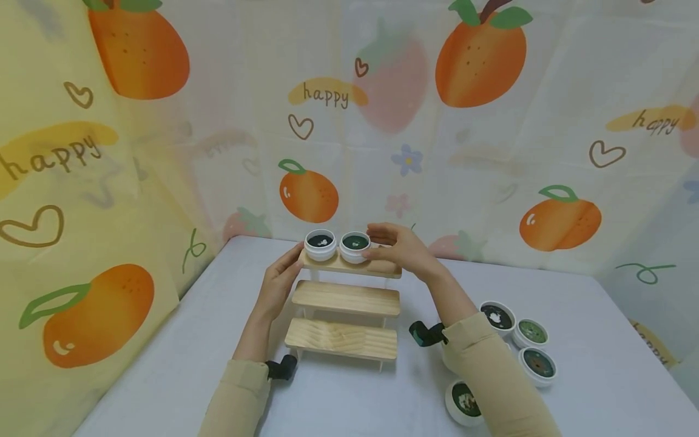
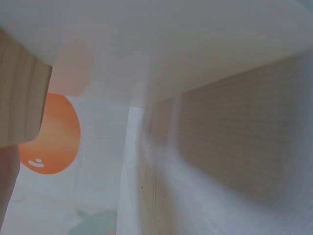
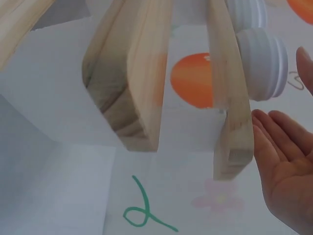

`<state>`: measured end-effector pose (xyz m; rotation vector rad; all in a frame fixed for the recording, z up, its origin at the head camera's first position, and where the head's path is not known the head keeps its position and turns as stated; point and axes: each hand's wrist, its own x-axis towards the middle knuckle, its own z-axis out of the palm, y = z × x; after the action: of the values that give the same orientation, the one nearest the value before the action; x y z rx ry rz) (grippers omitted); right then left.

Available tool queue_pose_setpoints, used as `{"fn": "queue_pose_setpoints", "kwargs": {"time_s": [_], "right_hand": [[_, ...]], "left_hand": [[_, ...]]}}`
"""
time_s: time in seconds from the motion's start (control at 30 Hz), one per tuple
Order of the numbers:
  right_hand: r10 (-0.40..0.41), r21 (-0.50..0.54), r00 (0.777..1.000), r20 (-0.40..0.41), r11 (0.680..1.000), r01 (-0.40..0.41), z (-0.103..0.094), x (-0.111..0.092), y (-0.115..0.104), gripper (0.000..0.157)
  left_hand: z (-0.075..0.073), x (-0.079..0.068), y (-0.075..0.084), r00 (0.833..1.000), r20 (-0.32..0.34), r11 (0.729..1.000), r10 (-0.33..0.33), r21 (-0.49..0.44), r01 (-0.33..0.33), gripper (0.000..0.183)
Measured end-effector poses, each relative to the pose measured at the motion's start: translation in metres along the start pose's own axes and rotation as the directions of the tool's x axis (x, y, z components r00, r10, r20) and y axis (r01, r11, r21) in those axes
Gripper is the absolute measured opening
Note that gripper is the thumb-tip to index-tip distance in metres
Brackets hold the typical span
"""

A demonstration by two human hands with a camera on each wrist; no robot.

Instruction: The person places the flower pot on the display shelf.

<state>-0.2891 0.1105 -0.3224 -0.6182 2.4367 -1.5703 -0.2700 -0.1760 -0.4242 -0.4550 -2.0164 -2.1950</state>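
Note:
A three-tier wooden shelf stand (image 1: 344, 298) with clear supports stands on the table. On its top board sit two round white jars with dark green faces, the left jar (image 1: 320, 245) and the right jar (image 1: 355, 247), side by side. My left hand (image 1: 277, 284) rests with extended fingers against the left end of the top board; in the left wrist view only a bit of finger (image 2: 8, 169) shows beside the wood. My right hand (image 1: 403, 247) is at the right jar, fingers loosely bent; the right wrist view shows a gap between its thumb (image 3: 305, 66) and the jar.
Several more white jars stand on the table to the right, among them a dark-faced jar (image 1: 498, 317), a green-faced jar (image 1: 531, 332) and a nearer jar (image 1: 462, 403). The right sleeve (image 1: 491, 364) partly hides this group. A printed fruit cloth (image 1: 382, 152) hangs behind.

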Motion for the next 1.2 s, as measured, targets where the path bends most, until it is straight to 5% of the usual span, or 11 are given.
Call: {"fn": "queue_pose_setpoints", "kwargs": {"time_s": [0.43,0.83,1.2], "right_hand": [[-0.015,0.011,0.998,-0.067,1.0,0.016,-0.024,-0.035,0.006,0.067],[-0.05,-0.065,0.995,-0.09,0.997,0.044,-0.047,-0.096,0.011,0.064],[-0.032,-0.081,0.998,-0.056,0.996,0.028,-0.057,-0.151,0.043,0.053]], "left_hand": [[-0.003,-0.001,-0.002,1.0,0.017,1.0,0.004,-0.027,-0.004,0.054],[-0.003,-0.003,0.001,1.0,0.02,1.0,-0.012,-0.007,0.012,0.054],[-0.002,0.001,-0.001,1.0,0.024,1.0,-0.005,-0.028,0.006,0.054]]}}
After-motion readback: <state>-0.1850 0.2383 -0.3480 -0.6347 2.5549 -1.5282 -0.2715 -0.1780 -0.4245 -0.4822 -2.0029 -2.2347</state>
